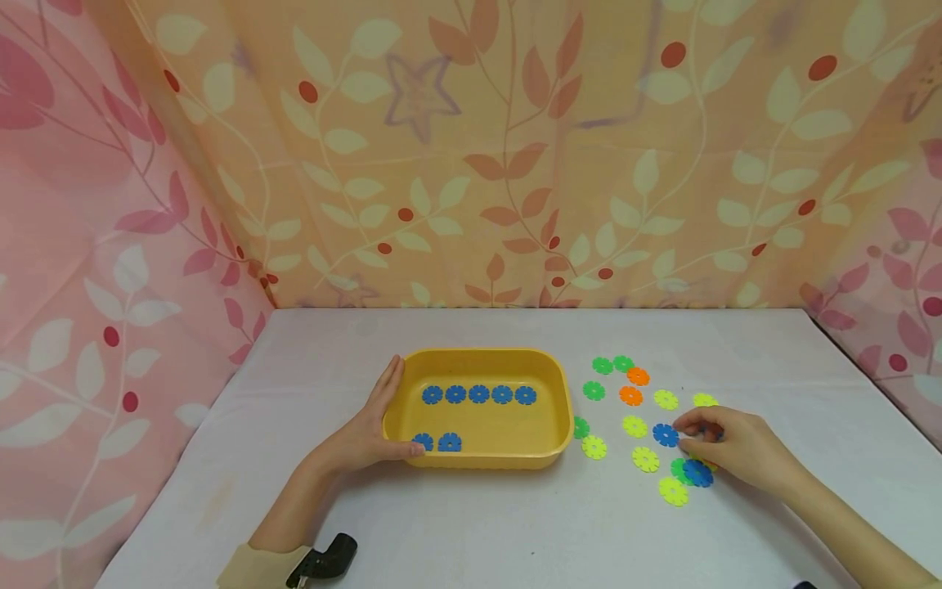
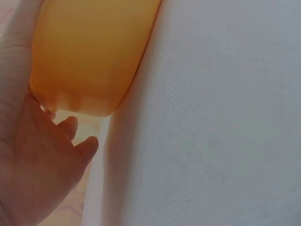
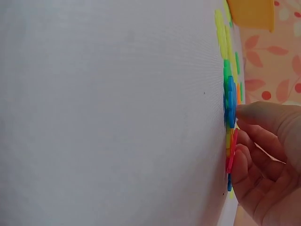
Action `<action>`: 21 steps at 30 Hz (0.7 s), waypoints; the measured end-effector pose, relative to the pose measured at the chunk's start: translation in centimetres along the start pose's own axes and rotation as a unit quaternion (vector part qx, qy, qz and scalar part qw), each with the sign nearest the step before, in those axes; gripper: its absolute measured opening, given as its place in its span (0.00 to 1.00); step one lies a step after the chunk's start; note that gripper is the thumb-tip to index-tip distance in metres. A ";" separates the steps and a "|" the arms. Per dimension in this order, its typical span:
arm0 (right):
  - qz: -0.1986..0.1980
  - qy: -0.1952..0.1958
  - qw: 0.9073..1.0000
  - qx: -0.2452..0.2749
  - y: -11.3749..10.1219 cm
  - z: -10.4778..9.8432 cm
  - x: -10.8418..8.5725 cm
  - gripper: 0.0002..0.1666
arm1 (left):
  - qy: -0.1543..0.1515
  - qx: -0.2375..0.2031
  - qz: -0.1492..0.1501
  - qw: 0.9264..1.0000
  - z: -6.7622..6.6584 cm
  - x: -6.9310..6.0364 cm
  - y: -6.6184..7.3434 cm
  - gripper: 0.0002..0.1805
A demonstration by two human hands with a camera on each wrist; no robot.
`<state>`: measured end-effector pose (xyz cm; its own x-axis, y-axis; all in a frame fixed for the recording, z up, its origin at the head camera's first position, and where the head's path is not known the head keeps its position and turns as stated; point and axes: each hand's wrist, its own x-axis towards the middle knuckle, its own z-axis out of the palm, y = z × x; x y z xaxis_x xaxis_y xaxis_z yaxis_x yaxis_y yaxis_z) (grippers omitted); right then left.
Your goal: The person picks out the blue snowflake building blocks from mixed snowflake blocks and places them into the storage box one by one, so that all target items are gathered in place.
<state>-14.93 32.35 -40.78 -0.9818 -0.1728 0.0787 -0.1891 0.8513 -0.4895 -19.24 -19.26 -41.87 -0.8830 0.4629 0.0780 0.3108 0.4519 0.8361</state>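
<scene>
A shallow yellow plastic basin [image 1: 480, 461] stands on the table, with several blue notched snowflake discs [image 1: 479, 394] inside: a row toward the back and two near the front wall. My left hand [image 1: 368, 429] holds the basin's left end, thumb over the front rim and fingers along the outer side. Right of the basin, my right hand [image 1: 743, 446] has thumb and forefinger at the right edge of a blue disc [image 1: 666, 434], pinching it. Another blue disc [image 1: 697, 473] overlaps a green disc [image 1: 680, 469] below the hand. The right wrist view shows a red disc [image 3: 233, 150] by the curled fingers.
Several yellow discs [image 1: 645, 459], green discs [image 1: 603, 366] and two orange discs [image 1: 630, 396] lie scattered between basin and right hand. A white cloth [image 1: 471, 532] covers the table. Leaf-patterned curtains [image 1: 508, 164] hang along its back and sides.
</scene>
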 end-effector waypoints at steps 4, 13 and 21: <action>-0.006 0.000 1.000 0.008 0.2 0.1 0.0 0.11 | 0.001 0.004 -0.001 1.000 0.0 0.0 0.0 0.70; -0.022 0.006 1.000 0.003 0.1 0.1 0.1 0.09 | 0.000 0.006 -0.005 1.000 0.0 -0.1 0.2 0.70; -0.052 0.026 0.998 -0.017 0.0 0.3 0.2 0.08 | 0.000 0.001 -0.014 1.000 0.0 0.0 0.3 0.70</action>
<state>-15.14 32.19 -40.99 -0.9564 -0.2349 0.1733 -0.2889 0.8471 -0.4461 -19.11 -19.10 -41.61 -0.8913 0.4500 0.0555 0.2875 0.4662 0.8366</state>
